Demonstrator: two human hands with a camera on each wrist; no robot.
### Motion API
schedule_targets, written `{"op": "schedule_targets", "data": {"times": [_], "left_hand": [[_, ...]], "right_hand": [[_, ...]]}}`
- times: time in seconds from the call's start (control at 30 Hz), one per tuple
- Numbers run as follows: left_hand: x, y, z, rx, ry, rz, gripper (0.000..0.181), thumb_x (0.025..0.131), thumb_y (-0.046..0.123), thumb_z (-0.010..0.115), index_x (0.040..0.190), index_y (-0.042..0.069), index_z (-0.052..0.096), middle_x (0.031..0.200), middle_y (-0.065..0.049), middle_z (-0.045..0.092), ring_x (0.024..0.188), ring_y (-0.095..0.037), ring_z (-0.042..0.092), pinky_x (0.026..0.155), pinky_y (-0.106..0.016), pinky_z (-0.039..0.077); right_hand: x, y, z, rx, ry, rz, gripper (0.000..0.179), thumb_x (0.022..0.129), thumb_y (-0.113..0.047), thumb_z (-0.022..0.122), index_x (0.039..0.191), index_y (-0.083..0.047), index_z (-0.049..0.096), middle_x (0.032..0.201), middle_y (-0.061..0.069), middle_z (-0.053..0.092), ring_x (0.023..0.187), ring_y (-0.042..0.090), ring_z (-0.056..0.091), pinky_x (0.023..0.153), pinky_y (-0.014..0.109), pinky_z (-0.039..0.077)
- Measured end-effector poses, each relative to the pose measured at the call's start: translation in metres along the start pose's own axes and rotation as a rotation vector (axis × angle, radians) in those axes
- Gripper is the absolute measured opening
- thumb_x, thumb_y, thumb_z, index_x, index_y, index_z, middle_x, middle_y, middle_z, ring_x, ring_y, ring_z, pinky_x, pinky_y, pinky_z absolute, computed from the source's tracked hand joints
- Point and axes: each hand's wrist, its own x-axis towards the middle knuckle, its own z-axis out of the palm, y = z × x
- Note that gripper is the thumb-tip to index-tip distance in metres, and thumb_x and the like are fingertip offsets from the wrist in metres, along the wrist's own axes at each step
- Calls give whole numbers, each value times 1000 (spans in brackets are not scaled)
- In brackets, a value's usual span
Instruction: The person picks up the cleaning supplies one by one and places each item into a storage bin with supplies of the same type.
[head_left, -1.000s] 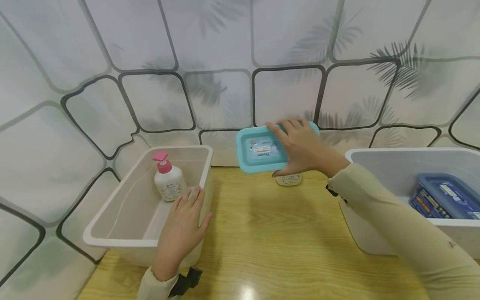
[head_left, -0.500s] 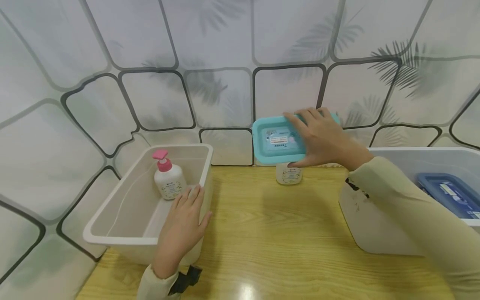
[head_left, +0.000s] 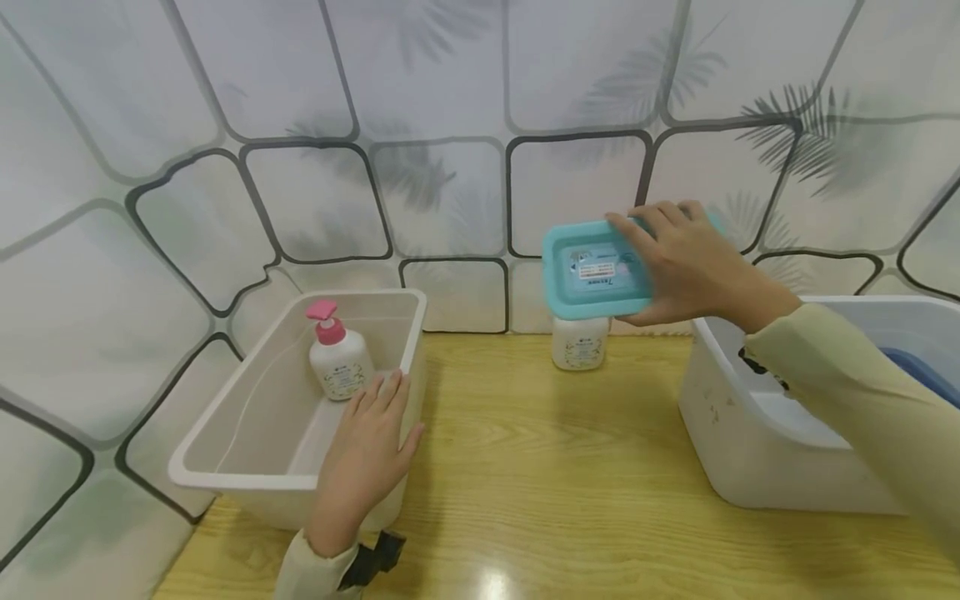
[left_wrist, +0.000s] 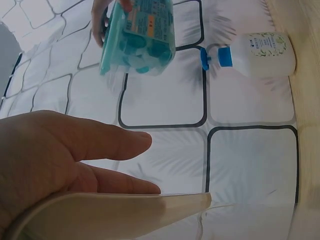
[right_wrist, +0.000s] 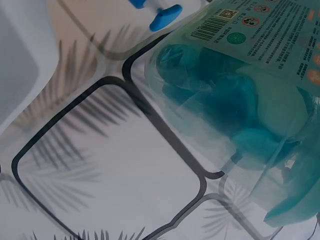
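My right hand (head_left: 686,267) grips a clear plastic tub of laundry pods by its turquoise lid (head_left: 600,271), holding it up in front of the wall. Teal pods show through the tub (right_wrist: 235,100) in the right wrist view. Below and behind it on the table stands a white pump bottle (head_left: 579,343), its top hidden in the head view; the left wrist view shows a blue pump on that bottle (left_wrist: 265,52). My left hand (head_left: 363,467) rests, fingers extended, on the right rim of the left bin (head_left: 225,482). Inside that bin stands a white bottle with a pink pump (head_left: 341,367).
At the right is another white bin (head_left: 787,475), partly covered by my right sleeve. A dark blue lid (head_left: 922,375) shows inside it. Both bins stand on a wooden table (head_left: 525,492) against a patterned wall covering (head_left: 450,200).
My right hand has carried the tub to the right and slightly up, uncovering more of the bottle behind. My left hand has stayed on the bin rim.
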Motion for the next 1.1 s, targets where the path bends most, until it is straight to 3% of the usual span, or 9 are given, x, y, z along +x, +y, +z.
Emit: {"op": "schedule_targets", "data": {"times": [0.13, 0.27, 0.4, 0.57, 0.63, 0.77, 0.83, 1.0, 1.1], "left_hand": [[0, 1, 0, 0, -5, 3, 59, 88, 26, 65, 135, -4, 46, 142, -20, 45, 133, -39, 40, 111, -54, 31], [0, 1, 1, 2, -10, 0, 60, 88, 27, 64, 135, -4, 46, 142, -20, 45, 134, -39, 39, 111, -54, 31], [-1, 1, 1, 3, -7, 0, 60, 88, 27, 64, 135, -4, 46, 142, -20, 45, 133, -39, 40, 111, -54, 31], [-1, 1, 0, -1, -7, -1, 60, 88, 27, 64, 135, -4, 46, 141, -20, 46, 133, -39, 40, 110, -55, 32], [-1, 1, 0, -2, -9, -2, 60, 88, 27, 64, 135, -4, 46, 142, -20, 46, 133, -39, 40, 110, -55, 32], [-1, 2, 0, -1, -6, -1, 60, 87, 27, 65, 135, -4, 47, 141, -20, 46, 133, -39, 40, 110, -55, 32], [-1, 1, 0, 0, -2, -1, 59, 87, 26, 65, 135, -4, 47, 141, -20, 46, 133, -39, 40, 110, -55, 33], [-1, 1, 0, 6, 5, 3, 59, 87, 26, 65, 135, -4, 47, 141, -20, 46, 133, -39, 41, 110, -55, 33], [-1, 1, 0, 9, 7, 3, 60, 87, 26, 65, 135, -4, 47, 141, -20, 46, 133, -39, 41, 110, -55, 33]], "right_hand": [[-8, 7, -3, -13, 14, -13, 109, 48, -61, 76, 134, -1, 45, 112, 26, 55, 101, 41, 51, 77, 59, 42], [-16, 15, -7, -22, 25, -21, 108, 57, -74, 63, 135, -2, 44, 112, 25, 56, 100, 42, 52, 77, 59, 42], [-22, 21, -10, -26, 32, -16, 111, 64, -87, 40, 135, -2, 44, 111, 26, 57, 99, 42, 52, 77, 59, 42], [-29, 27, -14, -52, 42, 0, 115, 65, -89, 17, 133, -1, 45, 109, 27, 56, 98, 43, 51, 76, 59, 42], [-33, 31, -16, -55, 36, 2, 115, 65, -90, 16, 133, -1, 45, 109, 27, 56, 98, 43, 51, 75, 59, 41], [-40, 39, -20, -52, 17, -6, 112, 63, -88, 36, 133, -2, 45, 110, 26, 56, 99, 42, 51, 76, 60, 41], [-45, 43, -22, -51, 11, -7, 110, 63, -86, 39, 133, -2, 46, 110, 26, 56, 99, 42, 51, 75, 60, 41], [-57, 52, -27, -56, 0, 9, 114, 64, -91, 23, 133, -3, 46, 110, 26, 57, 100, 42, 51, 74, 61, 40], [-63, 57, -27, -61, -1, 14, 115, 63, -92, 23, 132, -3, 46, 110, 26, 57, 99, 42, 51, 75, 60, 39]]}}
